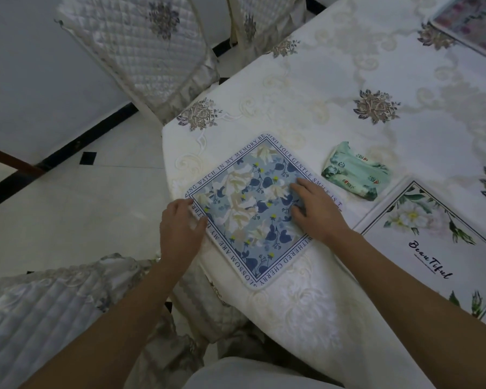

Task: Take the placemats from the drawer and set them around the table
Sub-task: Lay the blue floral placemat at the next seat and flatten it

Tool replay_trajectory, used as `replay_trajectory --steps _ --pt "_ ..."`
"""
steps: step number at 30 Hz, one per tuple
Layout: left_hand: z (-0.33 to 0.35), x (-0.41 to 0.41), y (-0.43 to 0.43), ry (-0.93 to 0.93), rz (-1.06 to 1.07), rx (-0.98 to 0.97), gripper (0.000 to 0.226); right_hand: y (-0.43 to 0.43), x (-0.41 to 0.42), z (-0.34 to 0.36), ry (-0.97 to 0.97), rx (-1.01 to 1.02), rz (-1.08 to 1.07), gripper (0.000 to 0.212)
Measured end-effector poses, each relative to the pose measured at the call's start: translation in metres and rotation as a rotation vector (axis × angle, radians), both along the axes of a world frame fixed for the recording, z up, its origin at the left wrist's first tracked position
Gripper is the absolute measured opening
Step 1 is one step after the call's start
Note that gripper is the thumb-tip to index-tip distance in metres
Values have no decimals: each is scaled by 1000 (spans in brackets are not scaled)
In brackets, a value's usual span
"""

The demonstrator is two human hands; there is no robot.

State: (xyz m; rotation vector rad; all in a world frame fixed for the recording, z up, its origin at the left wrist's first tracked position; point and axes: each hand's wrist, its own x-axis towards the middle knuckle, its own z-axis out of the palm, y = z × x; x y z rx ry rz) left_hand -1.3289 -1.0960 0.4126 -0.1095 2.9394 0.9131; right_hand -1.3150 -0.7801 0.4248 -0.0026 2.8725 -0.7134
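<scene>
Right hand (317, 211) lies flat, fingers spread, on the blue mat (250, 209) at frame centre. Left hand (180, 228), loosely open, touches the mat's left edge. Mat sits corner-up like a diamond near the table (334, 88) corner. Tissue pack (354, 172) just right; white mat (438, 248) lower right.

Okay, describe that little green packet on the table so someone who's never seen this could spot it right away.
Start at the table with its cream embroidered cloth. Between the blue floral placemat under both hands and the white placemat printed "Beautiful" lies the green packet. It is the only small, crumpled, soft plastic thing there; its neighbours are flat mats.
</scene>
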Motion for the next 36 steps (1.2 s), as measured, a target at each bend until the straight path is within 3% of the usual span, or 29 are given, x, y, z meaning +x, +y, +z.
replay_trajectory --steps 3,8,20,27,36 --pt "-6 -18 6 83 -196 -159 43 -4 -15 -6 7 21 27 59" --pt "-10 -62 35 120 -447 -216 48 -12 -41 -13 27 29 42 59" --pt "-2 -136 131 -19 -887 -414 73 7 -25 -16 81 73 -35 53" --pt "-6 -158 147 70 -1048 -444 68 3 -47 -20 135 61 -32 55" --pt "-1 -166 125 54 -967 -494 69 19 -5 -25 36 81 -101 59"
